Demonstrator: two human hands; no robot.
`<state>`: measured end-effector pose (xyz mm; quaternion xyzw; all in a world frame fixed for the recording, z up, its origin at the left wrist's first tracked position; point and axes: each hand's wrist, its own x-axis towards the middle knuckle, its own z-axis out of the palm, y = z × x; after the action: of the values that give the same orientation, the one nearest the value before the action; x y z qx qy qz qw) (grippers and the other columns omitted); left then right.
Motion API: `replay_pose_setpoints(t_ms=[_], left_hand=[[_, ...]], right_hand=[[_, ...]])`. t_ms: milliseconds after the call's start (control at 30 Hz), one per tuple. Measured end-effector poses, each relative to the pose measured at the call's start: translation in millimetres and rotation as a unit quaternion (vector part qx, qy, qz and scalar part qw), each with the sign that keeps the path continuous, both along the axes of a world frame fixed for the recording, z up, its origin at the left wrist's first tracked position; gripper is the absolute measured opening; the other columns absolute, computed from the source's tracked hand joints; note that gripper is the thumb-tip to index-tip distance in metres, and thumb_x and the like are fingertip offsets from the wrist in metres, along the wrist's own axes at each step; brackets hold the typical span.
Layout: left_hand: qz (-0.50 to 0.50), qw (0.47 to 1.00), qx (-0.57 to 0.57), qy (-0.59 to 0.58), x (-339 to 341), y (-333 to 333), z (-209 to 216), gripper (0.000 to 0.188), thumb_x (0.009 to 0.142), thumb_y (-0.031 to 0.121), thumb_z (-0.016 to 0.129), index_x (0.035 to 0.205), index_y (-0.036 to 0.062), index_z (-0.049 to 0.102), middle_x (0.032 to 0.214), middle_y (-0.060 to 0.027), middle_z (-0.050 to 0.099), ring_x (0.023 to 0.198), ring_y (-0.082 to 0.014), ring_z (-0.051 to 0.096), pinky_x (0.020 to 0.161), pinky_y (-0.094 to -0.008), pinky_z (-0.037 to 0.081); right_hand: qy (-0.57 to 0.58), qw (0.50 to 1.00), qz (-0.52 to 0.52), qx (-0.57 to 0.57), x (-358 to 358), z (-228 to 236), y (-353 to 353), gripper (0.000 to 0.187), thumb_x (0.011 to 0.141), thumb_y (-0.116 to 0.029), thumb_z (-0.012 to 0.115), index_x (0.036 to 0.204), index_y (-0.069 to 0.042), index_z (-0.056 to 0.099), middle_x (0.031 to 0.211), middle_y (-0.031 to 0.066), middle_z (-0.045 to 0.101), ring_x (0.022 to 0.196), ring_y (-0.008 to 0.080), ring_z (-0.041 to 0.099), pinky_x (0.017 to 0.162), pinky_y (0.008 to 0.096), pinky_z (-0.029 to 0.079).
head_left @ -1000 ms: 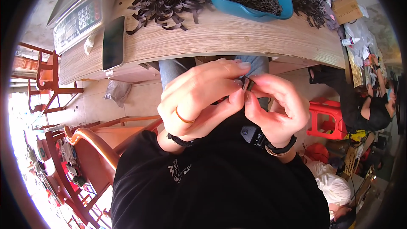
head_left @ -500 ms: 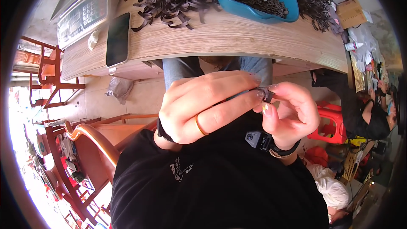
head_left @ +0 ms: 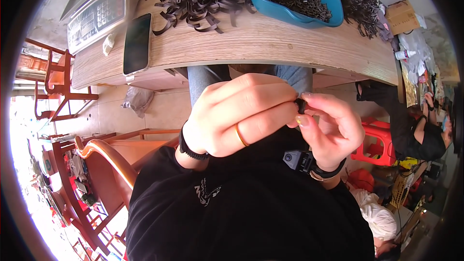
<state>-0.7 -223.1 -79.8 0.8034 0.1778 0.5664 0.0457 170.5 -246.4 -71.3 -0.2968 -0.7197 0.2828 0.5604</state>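
Observation:
A small black piece (head_left: 301, 106) sits pinched between my two hands, in front of my chest and below the table edge; its exact kind is hard to make out. My left hand (head_left: 246, 111), with a gold ring and a black wristband, has its fingertips closed on the piece from the left. From the other side, the thumb and forefinger of my right hand (head_left: 333, 125) grip it. Much of the piece is hidden by the fingertips. Beyond my hands, a heap of dark flat strips (head_left: 205, 0) lies on the wooden table (head_left: 232, 43), beside a teal basin (head_left: 290, 17) of small dark pieces.
A scale (head_left: 99, 17) and a phone (head_left: 137, 43) occupy the table's left side. Another dark heap (head_left: 355, 5) lies right of the basin. A red stool (head_left: 374, 142) stands on the right, wooden chairs (head_left: 108, 162) on the left. Other people are at the right.
My left hand has turned a little, its fingertips closing more over the piece, so less of it shows. My right hand keeps its pinch, with the thumb slightly higher.

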Motion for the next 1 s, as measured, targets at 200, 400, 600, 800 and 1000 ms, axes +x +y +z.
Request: replay_pose_setpoints(t_ms=[200, 400, 600, 800, 1000], left_hand=[[-0.014, 0.998, 0.009, -0.054, 1.4, 1.0, -7.2, 0.025, 0.061, 0.006, 0.062, 0.085, -0.0034, 0.061, 0.088, -0.0137, 0.06, 0.076, -0.0237, 0.062, 0.063, -0.0298, 0.054], [-0.011, 0.998, 0.022, -0.066, 3.4, 5.7, -5.0, 0.018, 0.06, 0.004, 0.064, 0.076, -0.0059, 0.061, 0.08, -0.0178, 0.062, 0.07, -0.0263, 0.064, 0.059, -0.0296, 0.054], [-0.1, 0.982, -0.11, -0.113, 6.5, 5.7, -8.7, 0.031, 0.062, -0.003, 0.073, 0.088, -0.0023, 0.057, 0.082, -0.0192, 0.064, 0.078, -0.0306, 0.064, 0.067, -0.0348, 0.053], [-0.038, 0.99, -0.124, -0.056, 2.9, 4.1, -0.3, 0.033, 0.06, -0.002, 0.074, 0.088, -0.0024, 0.056, 0.082, -0.0172, 0.064, 0.077, -0.0281, 0.065, 0.063, -0.0316, 0.053], [-0.005, 0.993, -0.119, -0.01, -1.0, 3.8, 1.1, 0.032, 0.061, -0.001, 0.074, 0.088, -0.002, 0.056, 0.081, -0.0146, 0.064, 0.075, -0.0259, 0.065, 0.06, -0.0292, 0.053]], right_hand=[[0.102, 0.977, 0.09, -0.167, -2.6, 4.9, -2.5, 0.017, 0.079, 0.009, 0.056, 0.096, 0.009, 0.056, 0.086, 0.0145, 0.062, 0.071, 0.0171, 0.063, 0.059, 0.025, 0.052], [0.155, 0.945, 0.125, -0.258, 0.4, 3.4, -1.4, 0.01, 0.083, 0.003, 0.054, 0.093, 0.007, 0.052, 0.087, 0.0139, 0.06, 0.074, 0.0172, 0.062, 0.053, 0.0234, 0.05], [0.144, 0.93, 0.139, -0.309, 1.1, 2.7, -1.1, 0.011, 0.085, 0.0, 0.053, 0.093, 0.006, 0.051, 0.088, 0.0131, 0.059, 0.07, 0.0156, 0.061, 0.054, 0.023, 0.049], [0.141, 0.951, 0.107, -0.254, -0.5, 0.3, 0.5, 0.011, 0.088, -0.003, 0.047, 0.095, 0.004, 0.042, 0.09, 0.0106, 0.054, 0.075, 0.0161, 0.06, 0.059, 0.0253, 0.051], [0.096, 0.964, 0.085, -0.235, 0.5, -3.7, 0.3, 0.012, 0.091, -0.008, 0.042, 0.095, 0.002, 0.037, 0.087, 0.0075, 0.045, 0.082, 0.0241, 0.062, 0.061, 0.0283, 0.054]])
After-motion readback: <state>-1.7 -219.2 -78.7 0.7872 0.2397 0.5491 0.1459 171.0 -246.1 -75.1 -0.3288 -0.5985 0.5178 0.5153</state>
